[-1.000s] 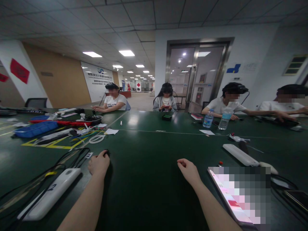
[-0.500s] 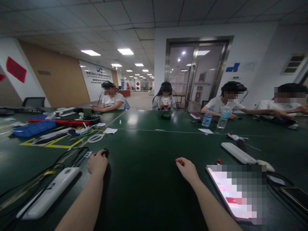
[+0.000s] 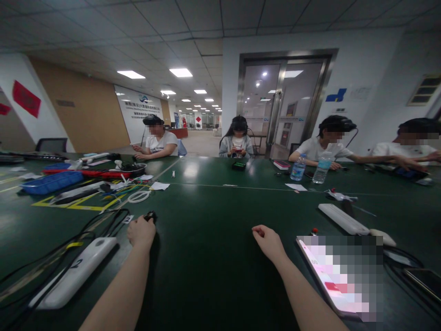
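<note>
On the left of the green table [image 3: 206,220], my left hand [image 3: 142,232] is closed on a small black object [image 3: 150,215]. Its kind does not show, since my fingers cover part of it. My right hand [image 3: 269,242] rests on the table in a loose fist, thumb against the curled fingers, and I see nothing in it. Right of that hand lies a tablet-like device [image 3: 332,285] with a lit, partly blurred screen. Left of my left forearm is a white device [image 3: 81,271] marked 2, with black cables [image 3: 93,225] running past it.
Farther left are a blue tray [image 3: 51,182], tangled wires and a white cable coil [image 3: 138,196]. To the right lie a long white device [image 3: 342,219], a computer mouse [image 3: 383,237] and a phone [image 3: 425,282]. Two water bottles [image 3: 322,169] stand beyond; several people sit across the table.
The view has shifted very slightly. Both my hands keep their places and their hold. Across the table, the person on the left has raised a hand a little.
</note>
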The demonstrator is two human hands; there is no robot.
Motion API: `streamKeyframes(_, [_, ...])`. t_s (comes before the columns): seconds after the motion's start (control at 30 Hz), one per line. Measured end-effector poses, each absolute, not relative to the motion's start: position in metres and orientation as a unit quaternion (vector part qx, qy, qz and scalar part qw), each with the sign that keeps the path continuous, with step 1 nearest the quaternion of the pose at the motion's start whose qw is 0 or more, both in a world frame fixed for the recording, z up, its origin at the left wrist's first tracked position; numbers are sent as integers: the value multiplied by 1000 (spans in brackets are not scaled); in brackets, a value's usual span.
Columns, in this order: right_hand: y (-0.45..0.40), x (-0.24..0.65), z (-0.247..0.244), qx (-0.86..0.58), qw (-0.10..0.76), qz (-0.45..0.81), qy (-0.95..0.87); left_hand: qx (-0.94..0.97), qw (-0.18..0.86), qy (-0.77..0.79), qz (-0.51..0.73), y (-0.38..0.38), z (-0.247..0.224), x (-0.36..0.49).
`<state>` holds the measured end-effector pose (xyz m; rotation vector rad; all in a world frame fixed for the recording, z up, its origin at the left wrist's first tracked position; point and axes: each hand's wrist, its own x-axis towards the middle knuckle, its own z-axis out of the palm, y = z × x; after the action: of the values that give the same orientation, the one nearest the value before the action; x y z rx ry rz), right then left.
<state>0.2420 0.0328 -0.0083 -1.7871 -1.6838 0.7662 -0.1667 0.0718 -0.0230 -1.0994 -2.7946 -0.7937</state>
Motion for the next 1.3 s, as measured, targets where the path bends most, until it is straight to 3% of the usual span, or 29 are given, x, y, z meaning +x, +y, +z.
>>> streamKeyframes(1.3, [35,245,-12,-657,286,302,-629,-368,21,-896,-248,77,-23,-172])
